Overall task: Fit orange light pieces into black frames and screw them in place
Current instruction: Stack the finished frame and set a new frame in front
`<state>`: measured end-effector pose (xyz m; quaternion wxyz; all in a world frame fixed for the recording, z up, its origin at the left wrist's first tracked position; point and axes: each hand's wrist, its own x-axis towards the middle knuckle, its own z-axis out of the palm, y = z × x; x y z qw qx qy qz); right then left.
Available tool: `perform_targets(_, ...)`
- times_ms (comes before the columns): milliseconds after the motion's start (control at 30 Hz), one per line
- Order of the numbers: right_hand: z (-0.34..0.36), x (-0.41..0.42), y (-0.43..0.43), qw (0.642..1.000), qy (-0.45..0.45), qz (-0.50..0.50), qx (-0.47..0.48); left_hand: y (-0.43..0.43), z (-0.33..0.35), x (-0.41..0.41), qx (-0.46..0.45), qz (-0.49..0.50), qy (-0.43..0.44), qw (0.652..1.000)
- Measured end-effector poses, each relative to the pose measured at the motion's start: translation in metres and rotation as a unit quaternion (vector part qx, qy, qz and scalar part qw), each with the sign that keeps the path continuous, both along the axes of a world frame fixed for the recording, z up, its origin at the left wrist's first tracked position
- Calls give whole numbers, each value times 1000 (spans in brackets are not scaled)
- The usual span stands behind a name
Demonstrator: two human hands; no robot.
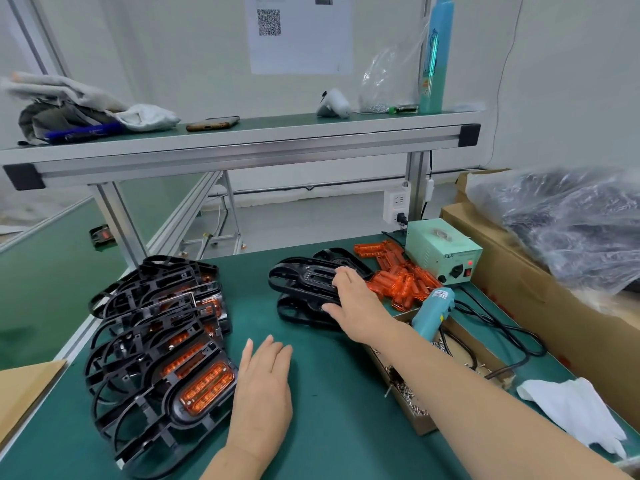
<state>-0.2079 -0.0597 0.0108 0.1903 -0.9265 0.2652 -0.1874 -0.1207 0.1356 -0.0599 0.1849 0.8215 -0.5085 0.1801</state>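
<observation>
The person's right hand has fingers and thumb clamped on the top black frame of the empty stack near the table's far edge. The left hand lies flat, fingers loose, beside the finished frames along the left edge. The orange light pieces are piled far right, by the screwdriver

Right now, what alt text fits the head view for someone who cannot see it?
The right hand grips the top black frame of a small stack on the green table, beside a pile of orange light pieces. The left hand lies flat on the table, next to a stack of frames holding orange lights.
</observation>
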Motion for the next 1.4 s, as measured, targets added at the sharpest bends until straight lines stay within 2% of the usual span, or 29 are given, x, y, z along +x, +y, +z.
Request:
perform_targets(267, 20, -13, -6, 993, -92, 39, 56, 0, 24, -5, -14, -7, -11, 1000)
perform_targets(367, 26, -18, -9, 983, -67, 97, 144, -3, 38, -4, -7, -24, -20, 999)
perform_targets(500, 19, -26, -7, 926, -32, 136, 351, -7, 49, -3, 46, -42, -39, 997)
perform_targets(633, 9, -27, -9, 909, 2, 142, 391, -9, 47, -6, 103, -59, -50, 992)
perform_targets(733, 2, -25, -10, 894, 33, 144, 423, -12, 43, -9, 119, -64, -26, 990)
perform_targets(800, 3, -23, -11, 905, 63, 144, 396, -14, 45, -10, 145, -66, -16, 987)
perform_targets(867, 7, -20, -15, 941, 85, 122, 303, -15, 46, -10, 182, -70, -13, 981)
perform_targets(933, 11, -17, -23, 969, 64, 65, 228, -15, 45, -10, 211, -81, -14, 974)
perform_targets(1033, 11, -16, -48, 989, 10, -49, 140, -12, 45, -11, 245, -95, -8, 965)
perform_targets(1100, 7, -16, -64, 989, 43, -119, 81, -11, 45, -11, 265, -99, 1, 959)
perform_targets(1167, 1, -16, -73, 983, 100, -148, 52, -11, 44, -10, 285, -101, 5, 953)
perform_targets(1267, -9, -10, -79, 975, 175, -137, -3, -11, 42, -8, 301, -102, 11, 948)
perform_targets(1400, -17, -4, -80, 967, 207, -131, -75, -10, 40, -6, 310, -104, 22, 945)
